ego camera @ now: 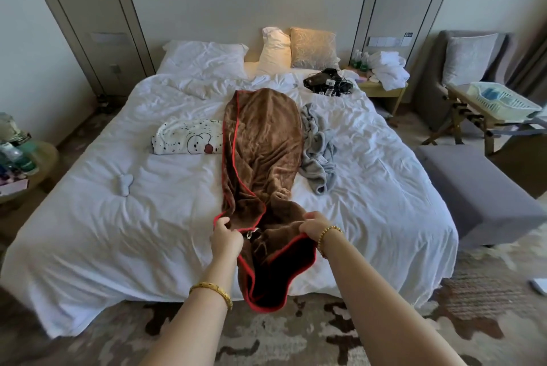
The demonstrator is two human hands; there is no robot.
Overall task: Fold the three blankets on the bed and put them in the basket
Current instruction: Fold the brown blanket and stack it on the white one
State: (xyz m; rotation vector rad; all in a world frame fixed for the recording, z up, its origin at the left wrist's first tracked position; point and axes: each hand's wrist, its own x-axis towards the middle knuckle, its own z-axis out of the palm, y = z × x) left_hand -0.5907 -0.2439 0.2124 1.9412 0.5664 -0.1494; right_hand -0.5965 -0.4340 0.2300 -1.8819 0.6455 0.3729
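A brown blanket (pixel 262 140) with red trim stretches down the middle of the bed (pixel 103 232), its near end hanging over the foot. My left hand (pixel 225 237) grips its red-edged corner on the left, and my right hand (pixel 315 225) grips the near edge on the right. To the left of it lies a white blanket with a cartoon print (pixel 186 137), partly tucked under the brown one. A crumpled grey blanket (pixel 319 146) sits on the right. The pale mesh basket (pixel 503 99) stands on a folding rack at the far right.
Pillows (pixel 313 47) and a black bag with cables (pixel 327 81) lie near the headboard. A grey ottoman (pixel 473 191) stands right of the bed, an armchair (pixel 464 60) behind it. A cluttered side table (pixel 17 155) is at the left. Patterned carpet lies underfoot.
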